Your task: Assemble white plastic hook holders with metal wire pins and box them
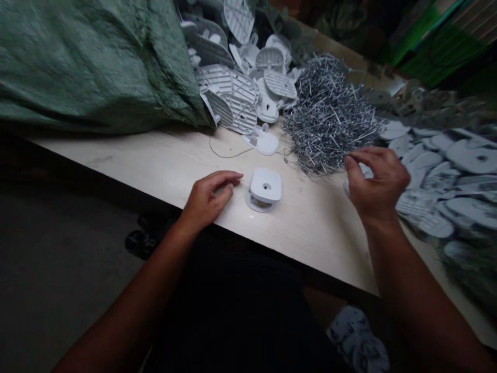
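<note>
On the pale tabletop stands a small white plastic assembly [265,185]. Its rounded upper plate has a hole near the middle, and a gap shows between it and the white base below. Just left of it rests my left hand [207,199], thumb and fingers apart, holding nothing and not touching the piece. My right hand [376,178] is raised at the right, thumb and index finger pinched together near the pile of metal pins [330,114]. Whatever lies in that pinch is too small to make out.
White ribbed plastic plates [233,98] spill from a green woven sack [97,62] at the back left. More white plastic parts [458,171] are heaped at the right. A loose white part [264,141] lies beside a thin string. The table's front edge [279,252] runs close below my hands.
</note>
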Motion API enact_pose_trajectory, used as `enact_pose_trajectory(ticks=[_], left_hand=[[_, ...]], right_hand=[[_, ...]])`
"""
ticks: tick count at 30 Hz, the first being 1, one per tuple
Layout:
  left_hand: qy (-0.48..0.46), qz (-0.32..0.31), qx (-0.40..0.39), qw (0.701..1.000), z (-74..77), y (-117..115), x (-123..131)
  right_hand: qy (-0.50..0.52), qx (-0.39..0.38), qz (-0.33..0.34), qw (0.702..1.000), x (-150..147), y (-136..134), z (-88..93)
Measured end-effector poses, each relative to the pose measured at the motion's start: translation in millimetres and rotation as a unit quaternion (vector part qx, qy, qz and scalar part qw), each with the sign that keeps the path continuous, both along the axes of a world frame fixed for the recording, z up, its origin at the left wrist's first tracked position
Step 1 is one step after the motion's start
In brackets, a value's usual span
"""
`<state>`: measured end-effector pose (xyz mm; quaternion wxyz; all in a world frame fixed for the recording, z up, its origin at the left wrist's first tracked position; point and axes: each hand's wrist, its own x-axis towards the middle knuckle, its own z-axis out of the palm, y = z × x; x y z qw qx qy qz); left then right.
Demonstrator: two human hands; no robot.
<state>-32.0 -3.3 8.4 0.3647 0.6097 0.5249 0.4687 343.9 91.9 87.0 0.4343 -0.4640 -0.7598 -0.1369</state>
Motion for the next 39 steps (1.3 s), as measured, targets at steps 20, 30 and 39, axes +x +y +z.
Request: enact_pose_trajectory(ticks=[20,30,39], left_hand=[[-0.091,-0.092,-0.220,0.967,62.6,-67,30],[-0.133,-0.039,-0.231,0.963,47.2,-68,33],[-0.210,-0.028,-0.237,0.948,36.8,-64,30]], right_hand=[[-0.121,-0.262,0.337,0.896,-94,-136,-8.5],[-0.042,-0.286,0.301,0.909,-108,-149,-22.3],[0.313,-0.595,0.143,0.726,-108,-167,-34.7]])
